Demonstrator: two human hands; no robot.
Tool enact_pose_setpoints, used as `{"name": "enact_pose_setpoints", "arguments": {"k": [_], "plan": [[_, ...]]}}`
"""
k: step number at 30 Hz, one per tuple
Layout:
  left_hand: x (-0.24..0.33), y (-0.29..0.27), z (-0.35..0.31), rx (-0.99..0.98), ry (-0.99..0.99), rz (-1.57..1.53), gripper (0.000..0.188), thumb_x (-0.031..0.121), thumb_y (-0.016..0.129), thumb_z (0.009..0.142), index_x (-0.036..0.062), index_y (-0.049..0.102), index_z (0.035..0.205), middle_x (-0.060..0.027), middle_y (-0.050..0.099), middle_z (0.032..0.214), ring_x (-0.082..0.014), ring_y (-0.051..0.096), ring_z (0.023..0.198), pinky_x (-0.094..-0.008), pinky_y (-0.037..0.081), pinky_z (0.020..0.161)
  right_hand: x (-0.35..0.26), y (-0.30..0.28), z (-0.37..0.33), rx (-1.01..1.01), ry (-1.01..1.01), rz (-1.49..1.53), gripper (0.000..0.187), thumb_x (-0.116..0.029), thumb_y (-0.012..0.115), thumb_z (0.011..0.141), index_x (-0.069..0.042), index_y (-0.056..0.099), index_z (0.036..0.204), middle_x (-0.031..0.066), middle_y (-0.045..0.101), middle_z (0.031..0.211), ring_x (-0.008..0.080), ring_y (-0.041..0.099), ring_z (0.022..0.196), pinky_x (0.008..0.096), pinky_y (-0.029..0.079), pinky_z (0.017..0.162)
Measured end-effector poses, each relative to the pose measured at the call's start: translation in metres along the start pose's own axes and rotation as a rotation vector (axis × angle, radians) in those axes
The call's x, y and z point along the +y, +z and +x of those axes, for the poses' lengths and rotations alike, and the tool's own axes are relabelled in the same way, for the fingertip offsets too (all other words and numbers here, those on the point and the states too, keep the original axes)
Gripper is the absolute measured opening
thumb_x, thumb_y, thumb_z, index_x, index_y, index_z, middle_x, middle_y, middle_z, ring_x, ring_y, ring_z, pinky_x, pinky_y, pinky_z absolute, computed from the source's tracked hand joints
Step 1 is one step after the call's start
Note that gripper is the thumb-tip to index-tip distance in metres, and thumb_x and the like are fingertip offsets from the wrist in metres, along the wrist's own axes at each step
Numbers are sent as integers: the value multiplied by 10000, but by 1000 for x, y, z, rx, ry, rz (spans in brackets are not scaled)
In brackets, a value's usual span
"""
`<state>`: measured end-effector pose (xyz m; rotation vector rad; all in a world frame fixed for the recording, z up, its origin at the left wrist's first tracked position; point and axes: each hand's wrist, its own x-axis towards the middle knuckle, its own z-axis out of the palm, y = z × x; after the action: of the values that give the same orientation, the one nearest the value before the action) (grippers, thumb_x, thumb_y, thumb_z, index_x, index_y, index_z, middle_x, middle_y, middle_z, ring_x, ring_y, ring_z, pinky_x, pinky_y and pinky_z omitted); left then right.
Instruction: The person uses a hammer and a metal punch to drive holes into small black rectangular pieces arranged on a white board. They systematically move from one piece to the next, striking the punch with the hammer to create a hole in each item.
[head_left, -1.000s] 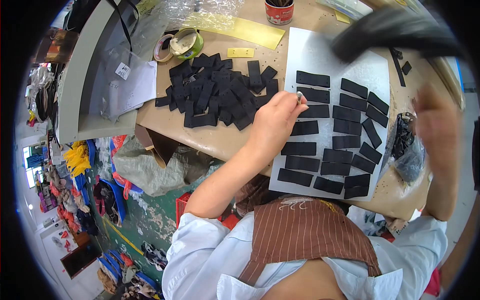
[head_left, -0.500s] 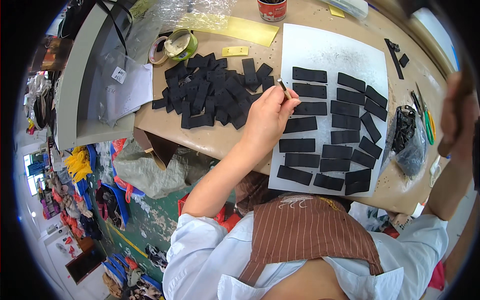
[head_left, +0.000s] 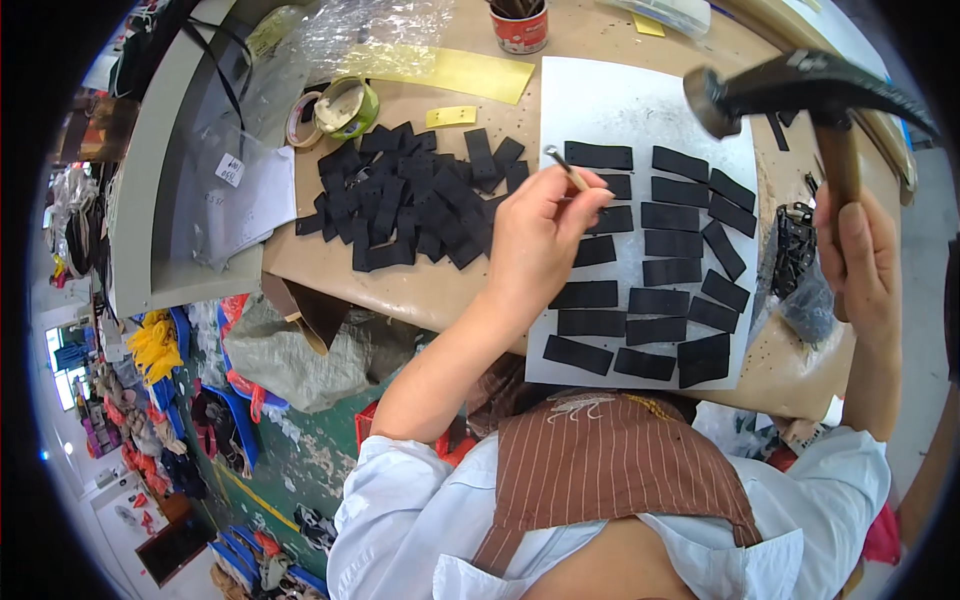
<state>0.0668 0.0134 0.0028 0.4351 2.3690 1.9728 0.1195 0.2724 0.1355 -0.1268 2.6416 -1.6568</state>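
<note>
My left hand (head_left: pixel 535 235) is closed around a slim punch-like metal rod (head_left: pixel 567 167), pinched between thumb and fingers over the left part of a white board (head_left: pixel 610 95). The rod slants, its bright end pointing up and away from me. Several black rectangular strips (head_left: pixel 678 190) lie in rough columns on the board, some partly hidden by my left hand. At the right, my right hand (head_left: pixel 868 255) grips the handle of a claw hammer (head_left: pixel 843 165). The hammer's dark head is raised above the board's far right corner.
Left of the board lies a heap of black strips (head_left: pixel 400 195). Behind it are a green tape roll (head_left: pixel 362 120), a yellow strip (head_left: pixel 451 116) and a long yellow sheet (head_left: pixel 480 78). A red can (head_left: pixel 520 30) stands at the back. A plastic bag (head_left: pixel 808 305) rests near my right hand.
The hammer has come into clear view over the board's far right, and my right hand has moved left from the picture's edge. My left hand keeps its pinch on the rod.
</note>
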Motion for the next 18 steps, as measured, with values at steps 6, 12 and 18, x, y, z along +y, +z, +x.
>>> {"name": "enact_pose_setpoints", "arguments": {"k": [6,12,18], "plan": [[-8,20,6,-84,38,198,104,61,586,893,-36,607,919,-60,654,901,-110,633,755,-237,545,659,21,-13,-25,-7,90,-20,330,-340,405,995,-43,521,908,-83,342,572,-7,286,487,163,213,446],[-3,21,8,-96,-111,129,127,83,570,909,-36,606,928,-65,658,940,-120,650,825,-251,560,697,28,-18,-25,70,85,-44,340,-341,396,998,-38,531,924,-80,348,568,-13,286,485,162,209,442],[-3,22,7,-73,-134,103,135,92,571,911,-36,610,930,-63,663,948,-115,648,815,-253,562,694,26,-24,-14,47,4,-24,350,-340,387,1001,-31,540,939,-77,358,549,-11,280,458,160,200,424]]}}
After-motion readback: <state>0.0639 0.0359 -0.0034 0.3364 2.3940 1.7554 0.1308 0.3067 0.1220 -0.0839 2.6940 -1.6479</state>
